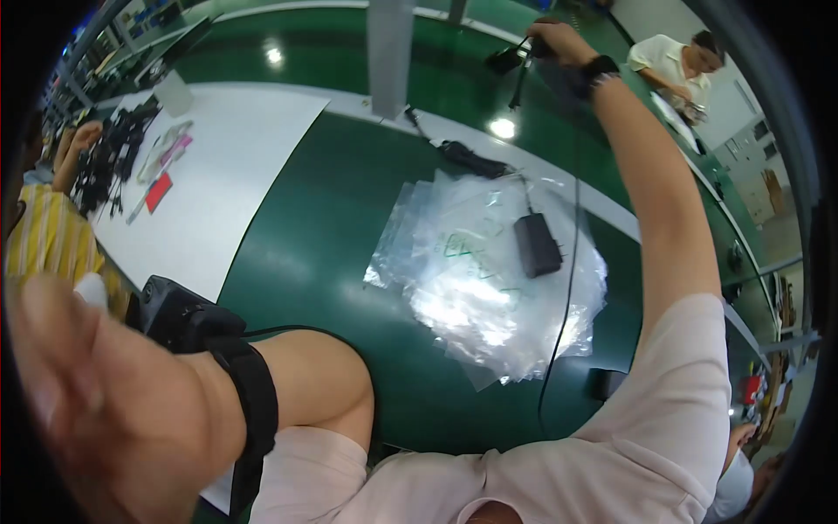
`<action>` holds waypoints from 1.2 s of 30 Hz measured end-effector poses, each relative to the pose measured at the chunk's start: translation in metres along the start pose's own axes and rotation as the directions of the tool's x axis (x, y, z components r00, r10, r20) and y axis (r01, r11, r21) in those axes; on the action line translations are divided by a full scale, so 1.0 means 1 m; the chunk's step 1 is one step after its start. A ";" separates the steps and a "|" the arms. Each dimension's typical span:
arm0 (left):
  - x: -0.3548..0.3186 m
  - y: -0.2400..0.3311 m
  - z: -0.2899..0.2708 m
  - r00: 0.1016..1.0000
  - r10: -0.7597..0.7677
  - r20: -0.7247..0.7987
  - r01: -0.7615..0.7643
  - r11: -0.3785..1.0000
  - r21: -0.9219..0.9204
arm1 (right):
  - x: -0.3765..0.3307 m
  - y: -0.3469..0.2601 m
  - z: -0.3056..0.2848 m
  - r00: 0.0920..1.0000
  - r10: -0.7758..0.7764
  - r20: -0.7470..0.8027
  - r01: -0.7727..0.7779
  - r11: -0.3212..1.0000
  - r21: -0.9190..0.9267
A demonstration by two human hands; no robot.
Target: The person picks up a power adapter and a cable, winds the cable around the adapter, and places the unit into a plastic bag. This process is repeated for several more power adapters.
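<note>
My right hand (563, 44) is stretched out over the far side of the bench, its fingers closed round what looks like a black power adapter (506, 59). A short dark cord hangs below it. Close up at the lower left, my left hand (96, 410) is raised and smeared by motion, so its fingers do not show clearly. Between my arms a pile of clear plastic bags (463, 301) lies on the green bench top (297, 236). Another black power adapter (539, 244) rests on the bags, with a bundled black cable (471, 159) beyond it.
A white sheet (236, 157) covers the bench at left, bearing a heap of black cables (118, 153) and a red card (159, 192). A grey post (389, 57) rises at the far edge. A thin black wire (567, 306) crosses the bags. People work at left and right.
</note>
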State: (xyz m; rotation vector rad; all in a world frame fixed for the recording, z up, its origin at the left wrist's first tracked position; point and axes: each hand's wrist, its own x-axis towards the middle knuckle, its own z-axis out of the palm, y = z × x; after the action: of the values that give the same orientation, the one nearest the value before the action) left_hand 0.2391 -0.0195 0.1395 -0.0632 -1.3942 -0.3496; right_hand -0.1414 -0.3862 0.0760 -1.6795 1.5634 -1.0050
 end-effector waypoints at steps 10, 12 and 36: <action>-0.096 -0.096 0.186 0.066 -0.576 0.815 0.996 0.089 -0.018 | -0.265 -0.141 -0.114 0.686 -0.530 0.499 0.034 0.708 0.705; -0.126 -0.102 0.203 0.020 -0.547 0.837 0.985 -0.132 -0.110 | -0.331 -0.150 -0.107 0.907 -0.218 0.360 -0.074 0.760 0.646; -0.125 -0.109 0.268 0.598 -0.794 0.113 0.793 0.606 0.060 | -0.409 0.007 -0.071 0.988 -0.072 -0.133 0.152 0.508 0.848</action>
State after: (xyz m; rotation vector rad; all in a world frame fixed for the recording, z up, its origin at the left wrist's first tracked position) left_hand -0.0624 -0.0305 0.0493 0.5860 -1.4894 -1.1169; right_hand -0.2083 0.0228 0.0602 -1.0032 0.7099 -1.5902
